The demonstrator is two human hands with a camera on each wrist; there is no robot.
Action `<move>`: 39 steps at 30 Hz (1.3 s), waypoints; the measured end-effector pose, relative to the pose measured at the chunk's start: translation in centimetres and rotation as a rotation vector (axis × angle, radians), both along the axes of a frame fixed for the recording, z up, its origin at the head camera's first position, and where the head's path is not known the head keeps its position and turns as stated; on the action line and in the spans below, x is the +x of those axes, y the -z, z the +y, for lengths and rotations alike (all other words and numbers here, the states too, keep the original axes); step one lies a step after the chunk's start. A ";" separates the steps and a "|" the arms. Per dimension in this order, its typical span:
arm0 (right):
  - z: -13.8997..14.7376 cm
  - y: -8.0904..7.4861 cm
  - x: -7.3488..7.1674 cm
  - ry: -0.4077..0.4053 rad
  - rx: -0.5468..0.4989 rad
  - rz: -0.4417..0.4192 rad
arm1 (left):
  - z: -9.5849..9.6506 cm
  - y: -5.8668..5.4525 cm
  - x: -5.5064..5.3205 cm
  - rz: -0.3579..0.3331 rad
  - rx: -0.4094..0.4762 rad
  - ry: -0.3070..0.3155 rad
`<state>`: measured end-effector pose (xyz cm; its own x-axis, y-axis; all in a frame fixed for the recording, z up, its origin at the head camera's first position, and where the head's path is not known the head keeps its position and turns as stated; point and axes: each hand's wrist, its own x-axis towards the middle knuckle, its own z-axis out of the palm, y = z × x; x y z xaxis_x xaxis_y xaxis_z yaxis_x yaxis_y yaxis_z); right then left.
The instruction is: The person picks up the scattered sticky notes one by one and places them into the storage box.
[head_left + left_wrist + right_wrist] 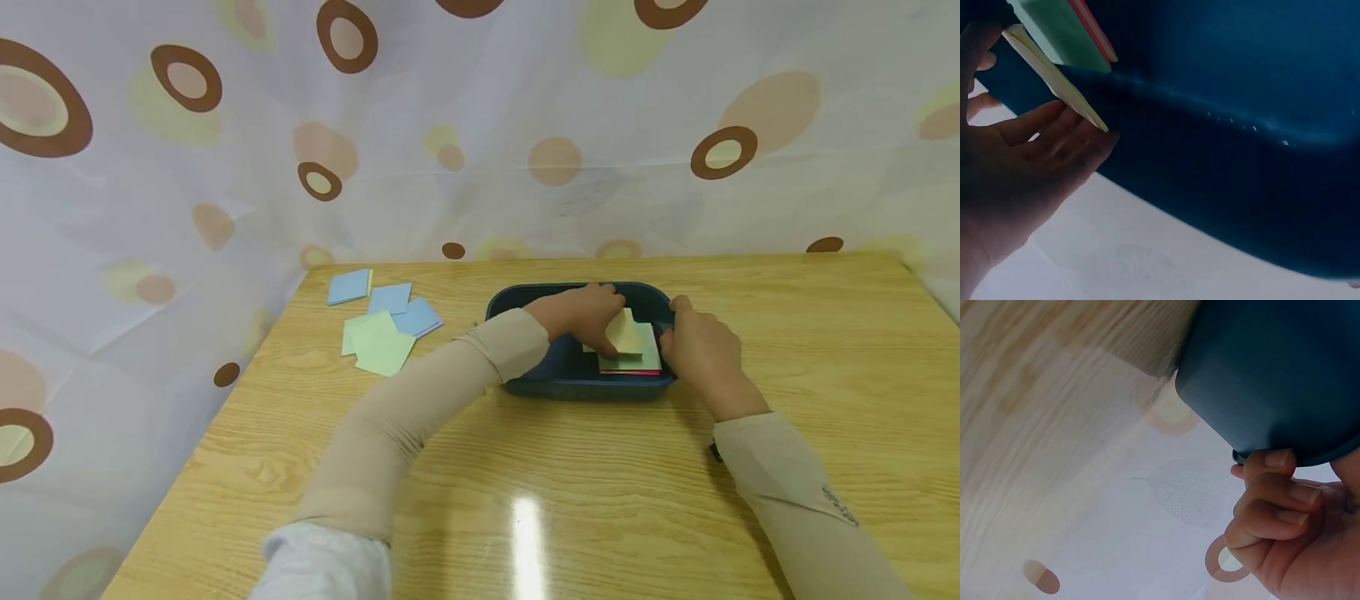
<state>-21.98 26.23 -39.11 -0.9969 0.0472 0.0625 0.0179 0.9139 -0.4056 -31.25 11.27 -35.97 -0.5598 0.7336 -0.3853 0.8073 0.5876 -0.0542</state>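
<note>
Inside a dark blue plastic bin [577,388], my left hand [581,312] pinches a pad of pale yellow sticky notes [626,335] between thumb and fingers. In the left wrist view the yellow pad [1054,78] is tilted on edge between the left hand's [1029,162] fingers. Below it in the bin lies a green pad [651,343] with a pink layer [633,372] under it. My right hand [701,346] grips the bin's right end. In the right wrist view, the right hand's [1288,512] curled fingers hold the rim of the bin [1272,381].
Left of the bin on the wooden table [480,517], blue notes [348,286] and pale green notes [382,342] lie in a loose, overlapping group. A cloth [510,125] with brown circles hangs behind the table and along its left side.
</note>
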 end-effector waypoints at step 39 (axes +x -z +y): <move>-0.1 -0.2 0.1 -0.001 0.011 -0.012 | 3.0 2.1 0.7 -0.017 -0.063 0.036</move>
